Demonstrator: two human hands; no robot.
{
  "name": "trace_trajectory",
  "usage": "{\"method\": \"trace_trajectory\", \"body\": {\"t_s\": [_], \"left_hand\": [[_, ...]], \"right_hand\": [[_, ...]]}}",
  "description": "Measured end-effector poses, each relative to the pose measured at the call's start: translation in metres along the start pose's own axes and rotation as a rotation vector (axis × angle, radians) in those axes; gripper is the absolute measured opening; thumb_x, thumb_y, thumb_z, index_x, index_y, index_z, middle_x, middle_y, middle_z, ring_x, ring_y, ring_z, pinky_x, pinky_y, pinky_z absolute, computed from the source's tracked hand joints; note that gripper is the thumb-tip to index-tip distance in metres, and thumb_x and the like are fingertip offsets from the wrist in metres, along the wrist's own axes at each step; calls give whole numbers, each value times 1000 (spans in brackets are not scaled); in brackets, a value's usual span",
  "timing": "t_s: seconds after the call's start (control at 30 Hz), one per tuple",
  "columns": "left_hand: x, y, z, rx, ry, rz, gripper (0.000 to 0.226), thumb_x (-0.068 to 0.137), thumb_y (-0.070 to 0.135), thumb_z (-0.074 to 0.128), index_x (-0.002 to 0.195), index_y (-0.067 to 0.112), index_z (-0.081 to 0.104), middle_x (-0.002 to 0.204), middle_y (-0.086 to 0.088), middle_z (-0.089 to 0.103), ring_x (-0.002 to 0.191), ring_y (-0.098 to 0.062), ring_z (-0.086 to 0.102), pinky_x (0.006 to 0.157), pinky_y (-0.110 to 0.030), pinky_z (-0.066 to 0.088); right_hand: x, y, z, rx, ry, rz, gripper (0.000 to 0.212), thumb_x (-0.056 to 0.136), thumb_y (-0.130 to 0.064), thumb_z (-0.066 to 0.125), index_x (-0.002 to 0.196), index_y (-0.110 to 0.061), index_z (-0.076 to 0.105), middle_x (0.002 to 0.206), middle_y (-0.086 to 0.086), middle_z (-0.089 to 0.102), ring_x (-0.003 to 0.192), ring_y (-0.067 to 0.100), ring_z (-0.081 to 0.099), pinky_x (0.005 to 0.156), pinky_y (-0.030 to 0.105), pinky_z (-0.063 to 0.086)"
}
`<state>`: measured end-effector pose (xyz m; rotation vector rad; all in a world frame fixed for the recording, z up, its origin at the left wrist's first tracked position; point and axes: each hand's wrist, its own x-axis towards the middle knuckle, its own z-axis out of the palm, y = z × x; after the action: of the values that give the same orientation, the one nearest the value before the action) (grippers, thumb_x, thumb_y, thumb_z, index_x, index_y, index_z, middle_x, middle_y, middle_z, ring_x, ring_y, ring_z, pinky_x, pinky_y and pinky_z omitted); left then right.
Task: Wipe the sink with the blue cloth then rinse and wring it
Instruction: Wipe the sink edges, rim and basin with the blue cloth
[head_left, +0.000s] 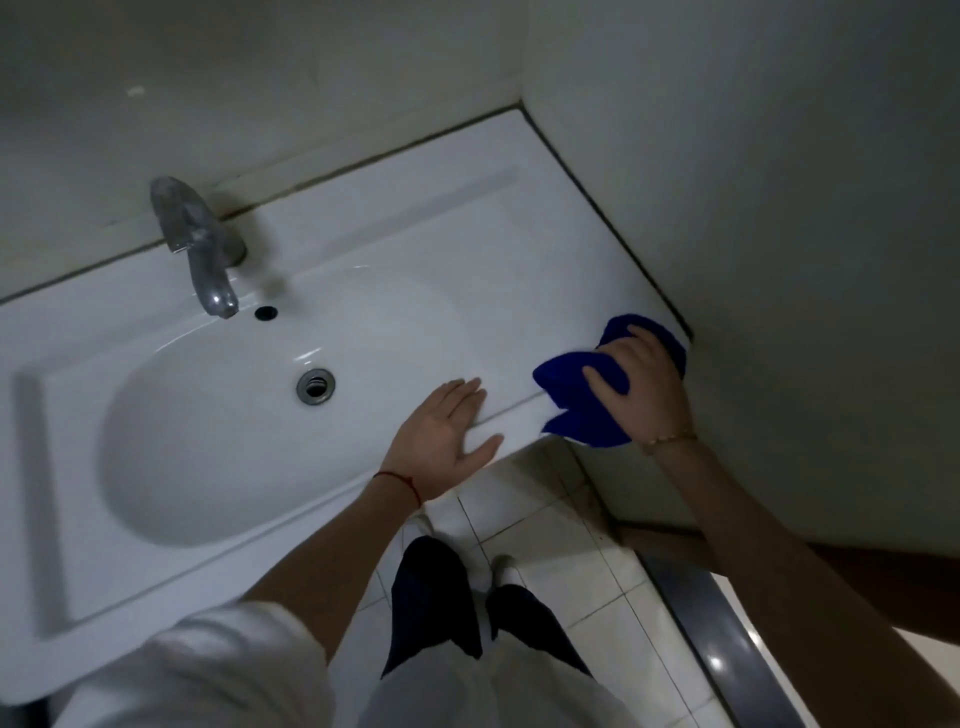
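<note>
Blue cloth (582, 400) lies under right hand (641, 384) (sink (519, 249) corner).

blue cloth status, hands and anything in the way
Right hand presses blue cloth on sink ledge by the wall. Left hand flat on front rim. Tap dry. Path unobstructed.

I stand in a dim room where two plain, pale walls (753, 156) meet in a corner, with a dark line of grime running along the joint at their foot. Below me the floor (566, 551) is laid in pale square tiles with dark grout lines. To my right a grey raised threshold (727, 660) runs along the tiles, catching a small gleam of light, and brighter floor shows beyond it.
</note>
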<state>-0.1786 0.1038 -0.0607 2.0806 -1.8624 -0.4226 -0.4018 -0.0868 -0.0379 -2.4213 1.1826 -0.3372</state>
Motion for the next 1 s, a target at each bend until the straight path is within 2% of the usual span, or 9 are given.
{"method": "trace_trajectory", "body": {"t_s": [0.1, 0.2, 0.3, 0.43, 0.53, 0.63, 0.77, 0.9, 1.0], "left_hand": [[-1, 2, -2, -1, 1, 4, 73, 94, 57, 41, 137, 1, 55, 146, -14, 52, 136, -30, 47, 116, -43, 37], [-1, 4, -6, -3, -28, -7, 78, 95, 62, 35, 142, 2, 51, 149, -13, 48, 140, -28, 43, 119, -37, 28], [-10, 6, -9, -6, -30, -62, 80, 94, 64, 33, 145, 4, 47, 153, -11, 44, 143, -26, 38, 120, -33, 23], [-39, -1, -11, 2, -34, -84, 76, 95, 61, 37, 145, 5, 46, 152, -11, 44, 142, -26, 39, 120, -34, 24], [-62, -7, -12, 16, -9, -69, 70, 95, 56, 46, 141, 4, 50, 147, -13, 50, 138, -26, 44, 118, -32, 26], [-80, -16, -19, 28, 7, -80, 70, 94, 56, 48, 140, 4, 52, 142, -14, 55, 134, -27, 48, 116, -33, 29], [-96, -27, -22, 46, -1, -104, 71, 93, 57, 48, 140, 4, 50, 141, -14, 56, 133, -29, 49, 116, -37, 34], [-97, -30, -19, 20, 16, -100, 69, 91, 55, 51, 137, 4, 53, 139, -14, 57, 134, -29, 48, 116, -38, 35], [-96, -31, -18, 28, 26, -94, 69, 91, 56, 50, 137, 4, 53, 139, -12, 57, 135, -28, 47, 118, -33, 29]], "right_hand": [[-10, -17, 10, 28, -11, -122, 38, 90, -49, 47, 98, -16, 65, 100, -1, 64, 110, 22, 52, 103, 35, 37], [-6, -23, 10, 11, -151, -240, 44, 88, -56, 46, 106, -20, 64, 105, -6, 63, 104, 14, 52, 99, 34, 40], [12, -13, 1, -8, -223, -238, 53, 84, -66, 41, 104, -23, 64, 103, -7, 65, 97, 11, 54, 89, 28, 41], [9, -19, 4, -58, -180, -250, 57, 79, -77, 43, 92, -26, 64, 88, -11, 64, 83, 10, 57, 77, 28, 45], [-3, -52, 20, -94, -250, -288, 67, 72, -86, 42, 104, -31, 63, 102, -12, 63, 99, 12, 55, 91, 34, 43], [-16, -97, 42, -103, -357, -352, 74, 71, -85, 43, 120, -31, 58, 120, -10, 59, 116, 15, 48, 105, 32, 31], [-25, -109, 48, -58, -327, -393, 65, 77, -77, 47, 122, -31, 57, 123, -10, 58, 117, 14, 47, 102, 25, 25], [-12, -65, 23, -17, -228, -380, 55, 85, -72, 41, 105, -26, 64, 100, -8, 66, 93, 13, 56, 87, 34, 45], [-3, -37, 12, -24, -117, -271, 58, 86, -70, 38, 95, -20, 67, 89, -4, 66, 83, 15, 58, 79, 36, 48]]}}
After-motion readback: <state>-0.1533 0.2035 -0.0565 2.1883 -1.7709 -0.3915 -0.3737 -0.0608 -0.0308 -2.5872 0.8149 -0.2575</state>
